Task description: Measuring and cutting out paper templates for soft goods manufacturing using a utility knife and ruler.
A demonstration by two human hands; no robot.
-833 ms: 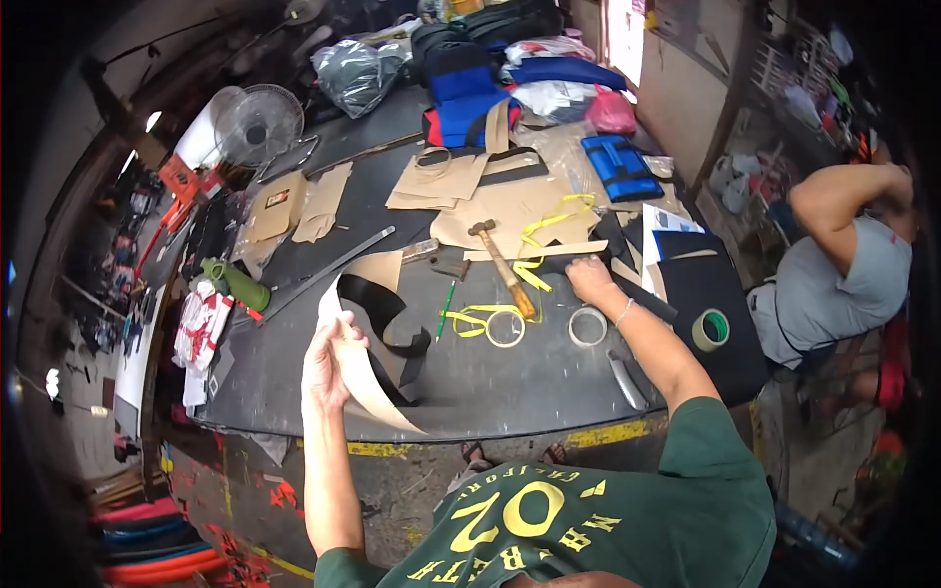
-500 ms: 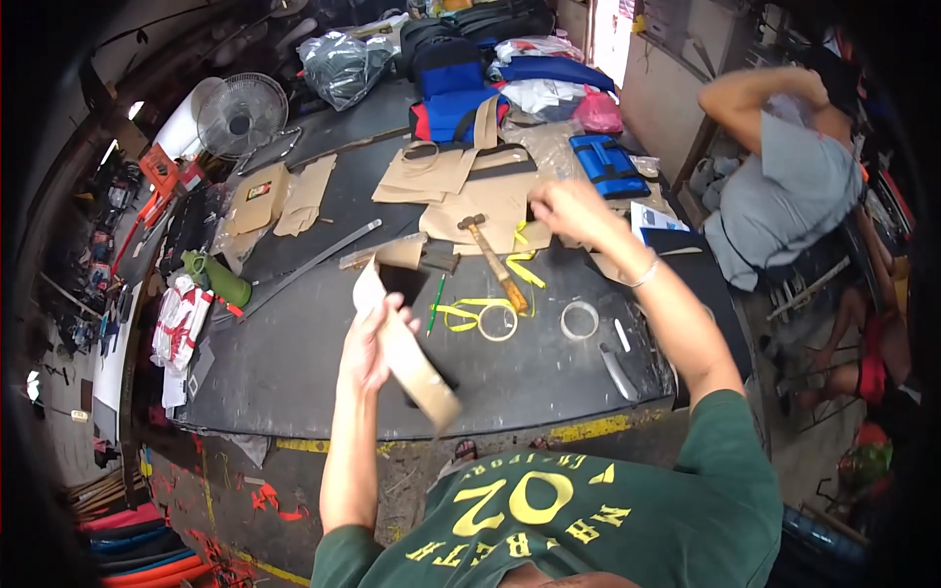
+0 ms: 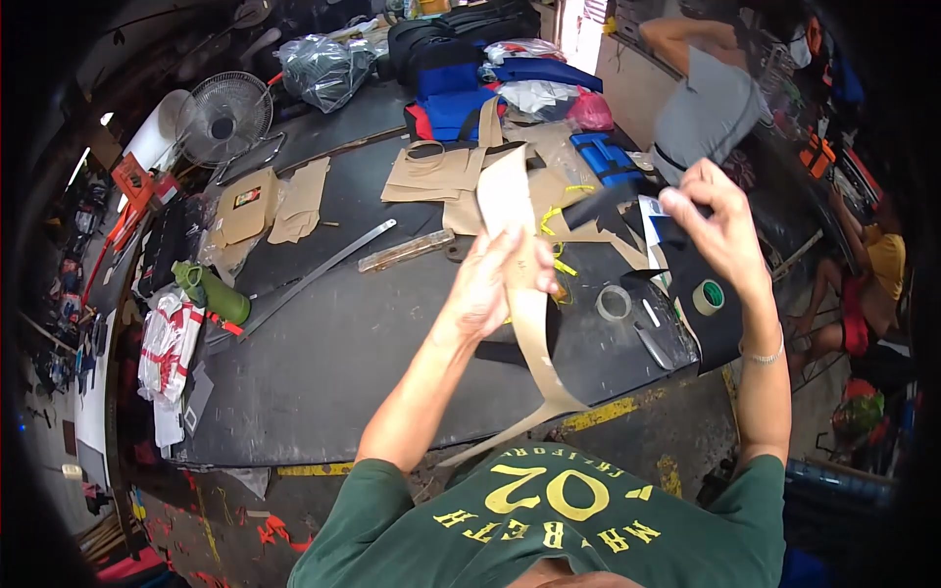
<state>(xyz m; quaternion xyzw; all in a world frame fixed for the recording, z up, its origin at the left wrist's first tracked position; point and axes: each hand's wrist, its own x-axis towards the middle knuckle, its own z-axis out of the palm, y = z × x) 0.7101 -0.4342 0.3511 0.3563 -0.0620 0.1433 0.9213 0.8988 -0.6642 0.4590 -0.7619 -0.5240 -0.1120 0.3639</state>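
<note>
My left hand (image 3: 493,279) grips a long tan strip (image 3: 530,328) of card-like sheet, held upright over the table. Its lower end bends and trails past the front edge toward my shirt. Dark flat material (image 3: 510,353) shows behind the strip. My right hand (image 3: 723,220) is raised above the table's right side, fingers loosely bent and thumb apart, nothing visible in it. To its left a blurred dark piece (image 3: 598,204) lies or hangs over tan sheets. Yellow tape strips (image 3: 552,218) show partly behind my left hand.
A clear tape roll (image 3: 615,304), green-cored roll (image 3: 707,297), white marker (image 3: 651,314) and knife-like tool (image 3: 654,347) sit at right. A metal ruler (image 3: 323,276), green bottle (image 3: 218,294) and fan (image 3: 225,118) are left. A co-worker (image 3: 711,103) stands at the far right.
My left hand has moved right with the tan strip, now turned and hanging longer. My right hand has moved right, away from the middle. The hammer is now hidden from sight.
</note>
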